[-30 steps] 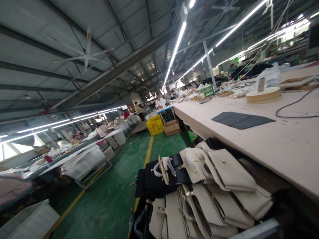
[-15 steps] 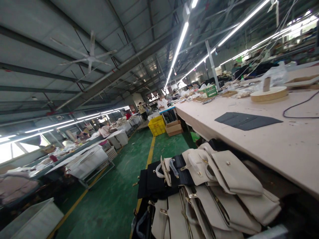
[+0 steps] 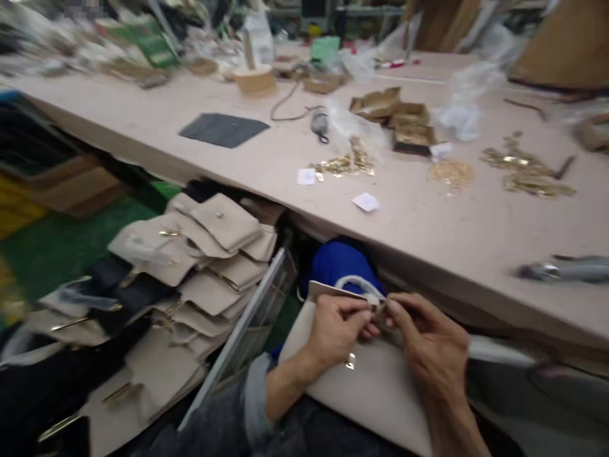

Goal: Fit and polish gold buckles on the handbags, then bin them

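A beige handbag [image 3: 375, 397] rests tilted on my lap, with a pale wrapped handle [image 3: 358, 280] at its top edge. My left hand [image 3: 328, 333] is closed, its thumb and fingers pinching the bag near the handle's base. Opposite it, my right hand [image 3: 432, 346] pinches the same spot with thumb and index finger. A small part between the fingertips is blurred and partly hidden. Below my left fingers, a gold clasp [image 3: 351, 361] shows on the bag's front.
Beige and black bags [image 3: 223, 222] are piled at left beside a metal rack [image 3: 238, 336]. On the worktable [image 3: 295, 209] lie gold hardware pieces [image 3: 349, 162], small open boxes [image 3: 413, 130], a dark flat panel [image 3: 223, 129] and a grey tool [image 3: 566, 270]. A blue object [image 3: 340, 263] sits under the edge.
My view has swung right and down from the aisle and ceiling to the worktable and my lap. Both hands and the held bag have come into view.
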A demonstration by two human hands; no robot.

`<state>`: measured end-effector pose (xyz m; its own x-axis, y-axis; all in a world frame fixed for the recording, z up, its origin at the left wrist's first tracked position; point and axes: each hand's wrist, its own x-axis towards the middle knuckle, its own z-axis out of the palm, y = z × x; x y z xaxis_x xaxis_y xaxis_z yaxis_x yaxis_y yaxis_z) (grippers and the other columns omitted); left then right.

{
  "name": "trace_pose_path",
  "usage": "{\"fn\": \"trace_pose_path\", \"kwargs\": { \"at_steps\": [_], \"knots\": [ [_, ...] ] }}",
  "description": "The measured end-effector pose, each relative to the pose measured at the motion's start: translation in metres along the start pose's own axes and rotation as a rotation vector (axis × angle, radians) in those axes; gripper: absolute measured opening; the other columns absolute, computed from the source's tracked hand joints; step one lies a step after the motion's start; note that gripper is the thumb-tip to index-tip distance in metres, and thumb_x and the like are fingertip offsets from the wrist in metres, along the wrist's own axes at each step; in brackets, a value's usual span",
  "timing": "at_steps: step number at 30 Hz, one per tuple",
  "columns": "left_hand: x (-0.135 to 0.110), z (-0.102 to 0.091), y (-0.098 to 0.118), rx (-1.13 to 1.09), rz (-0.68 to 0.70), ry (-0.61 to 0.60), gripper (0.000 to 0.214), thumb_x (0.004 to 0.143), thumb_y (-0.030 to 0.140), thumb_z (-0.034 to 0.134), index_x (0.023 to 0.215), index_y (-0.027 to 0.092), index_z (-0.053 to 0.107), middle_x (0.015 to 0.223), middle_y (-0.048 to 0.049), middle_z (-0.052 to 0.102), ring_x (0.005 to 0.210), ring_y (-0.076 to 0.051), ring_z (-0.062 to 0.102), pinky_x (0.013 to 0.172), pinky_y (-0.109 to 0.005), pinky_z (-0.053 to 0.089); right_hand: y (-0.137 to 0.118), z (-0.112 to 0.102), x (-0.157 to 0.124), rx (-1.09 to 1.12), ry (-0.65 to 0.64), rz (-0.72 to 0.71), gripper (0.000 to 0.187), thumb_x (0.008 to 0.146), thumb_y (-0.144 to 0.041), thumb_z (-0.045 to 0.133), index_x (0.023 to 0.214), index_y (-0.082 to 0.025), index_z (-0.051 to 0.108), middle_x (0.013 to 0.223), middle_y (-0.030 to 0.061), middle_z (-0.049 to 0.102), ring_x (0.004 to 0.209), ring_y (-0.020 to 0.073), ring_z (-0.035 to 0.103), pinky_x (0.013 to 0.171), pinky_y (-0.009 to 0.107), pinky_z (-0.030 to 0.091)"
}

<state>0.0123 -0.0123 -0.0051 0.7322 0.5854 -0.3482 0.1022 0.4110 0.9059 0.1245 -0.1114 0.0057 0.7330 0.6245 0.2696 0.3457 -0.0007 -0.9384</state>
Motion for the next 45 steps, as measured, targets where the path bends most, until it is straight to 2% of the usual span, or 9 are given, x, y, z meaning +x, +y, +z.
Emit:
{"fn": "trace_pose_path", "kwargs": {
  "at_steps": [1,3,5,8,12,16,34,40,45],
  "knots": [
    [0.002,0.009,-0.004,-0.029,0.002,-0.044,0.025,0.087,0.027,0.077,0.098,0.006,0.08,0.073,-0.008,0.075,0.06,-0.016,0.07,0.059,-0.025,0.057,-0.001,-0.016,-0.003,-0.035,0.014,0.034,0.01,0.095,-0.029,0.071,0.099,-0.02,0.075,0.08,0.0007,0.067,0.066,0.0126,0.063,0.062,0.025,0.053],
    [0.003,0.014,-0.004,-0.06,0.028,-0.06,0.026,0.083,0.025,0.077,0.099,0.005,0.082,0.07,-0.0096,0.076,0.059,-0.016,0.07,0.058,-0.023,0.057,-0.004,-0.029,-0.003,-0.045,0.035,0.059,0.009,0.095,-0.026,0.071,0.1,-0.021,0.076,0.079,0.0008,0.066,0.066,0.0133,0.063,0.061,0.026,0.051],
    [0.002,0.009,0.003,-0.063,0.039,-0.055,0.029,0.082,0.025,0.077,0.102,0.005,0.083,0.071,-0.0106,0.077,0.059,-0.016,0.071,0.058,-0.022,0.058,-0.009,-0.027,0.003,-0.041,0.036,0.041,0.009,0.094,-0.025,0.072,0.101,-0.02,0.076,0.081,0.0016,0.066,0.067,0.0136,0.063,0.063,0.027,0.051],
    [0.0,0.003,0.01,-0.041,0.053,-0.046,0.028,0.082,0.024,0.076,0.102,0.005,0.083,0.074,-0.0121,0.078,0.06,-0.016,0.072,0.057,-0.022,0.058,-0.014,-0.019,0.01,-0.042,-0.044,0.022,0.008,0.094,-0.023,0.072,0.1,-0.021,0.076,0.085,0.0022,0.066,0.069,0.0132,0.062,0.063,0.027,0.051],
    [0.003,0.002,0.008,-0.041,0.054,-0.062,0.027,0.083,0.025,0.074,0.101,0.007,0.084,0.078,-0.0135,0.08,0.062,-0.017,0.074,0.058,-0.021,0.059,-0.012,-0.018,0.013,-0.082,-0.208,0.027,0.008,0.096,-0.023,0.069,0.099,-0.022,0.076,0.093,0.0033,0.068,0.08,0.015,0.065,0.07,0.028,0.053],
    [0.003,0.001,0.007,-0.041,0.029,-0.073,0.027,0.083,0.023,0.073,0.103,0.007,0.084,0.077,-0.0131,0.079,0.062,-0.017,0.074,0.06,-0.021,0.059,-0.01,-0.019,0.016,-0.145,-0.266,-0.011,0.009,0.096,-0.022,0.069,0.1,-0.023,0.077,0.094,0.0033,0.068,0.085,0.0154,0.065,0.074,0.029,0.053],
    [0.004,-0.001,0.009,-0.011,-0.023,-0.106,0.026,0.084,0.02,0.067,0.1,0.008,0.084,0.071,-0.0116,0.078,0.059,-0.015,0.073,0.059,-0.019,0.059,-0.014,-0.01,0.018,-0.175,-0.254,-0.121,0.011,0.095,-0.016,0.068,0.098,-0.022,0.077,0.089,0.0034,0.066,0.081,0.015,0.064,0.07,0.03,0.052],
    [0.002,0.0,0.012,-0.052,-0.033,-0.142,0.028,0.082,0.023,0.068,0.099,0.007,0.084,0.075,-0.0127,0.079,0.064,-0.018,0.075,0.064,-0.022,0.061,-0.012,-0.01,0.016,-0.187,-0.23,-0.096,0.01,0.095,-0.018,0.068,0.098,-0.022,0.077,0.09,0.0036,0.066,0.081,0.015,0.064,0.068,0.029,0.052],
    [0.001,0.001,0.013,-0.079,-0.044,-0.126,0.027,0.081,0.029,0.075,0.092,0.007,0.083,0.072,-0.0135,0.078,0.061,-0.018,0.075,0.059,-0.022,0.06,-0.008,-0.011,0.015,-0.155,-0.241,-0.064,0.01,0.094,-0.019,0.07,0.098,-0.023,0.078,0.088,0.0032,0.066,0.079,0.015,0.064,0.068,0.029,0.052]
  ]
}}
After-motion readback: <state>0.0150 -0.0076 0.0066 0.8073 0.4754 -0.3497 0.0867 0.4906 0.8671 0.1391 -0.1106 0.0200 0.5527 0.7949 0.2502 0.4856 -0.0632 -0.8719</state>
